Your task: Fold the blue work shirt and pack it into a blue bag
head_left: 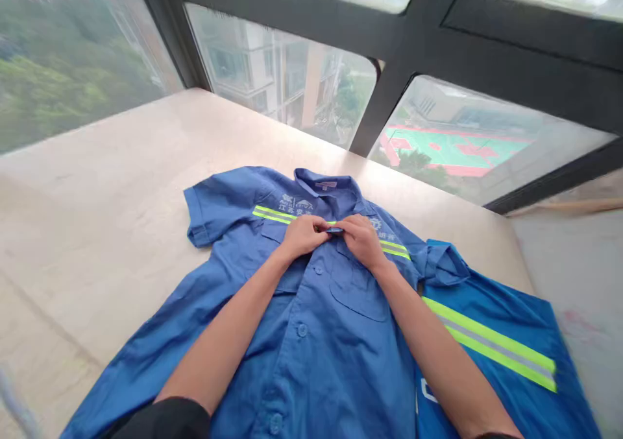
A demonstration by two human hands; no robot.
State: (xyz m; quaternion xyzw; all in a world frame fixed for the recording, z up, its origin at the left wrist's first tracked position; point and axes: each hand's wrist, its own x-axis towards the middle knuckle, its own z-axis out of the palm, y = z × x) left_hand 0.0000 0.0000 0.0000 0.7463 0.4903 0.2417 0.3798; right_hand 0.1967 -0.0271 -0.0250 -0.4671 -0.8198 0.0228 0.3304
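Observation:
A blue short-sleeved work shirt (341,355) lies face up with its collar away from me, yellow-green reflective bands across the chest. My left hand (305,237) pinches the front placket at chest height. Close beside it, my right hand (363,239) grips the other side of the same fold, which is lifted slightly between the fingertips. Whether a button sits in the fingers is hidden. Below the hands, several buttons on the placket look fastened. Each chest panel carries white printing, partly covered by my hands.
A second, brighter blue garment (511,316) with a wide reflective band lies to the right, partly under the shirt. Pale ledge surface (97,218) extends left. Dark-framed windows (292,69) stand along the back, and a wall (579,283) is at the right.

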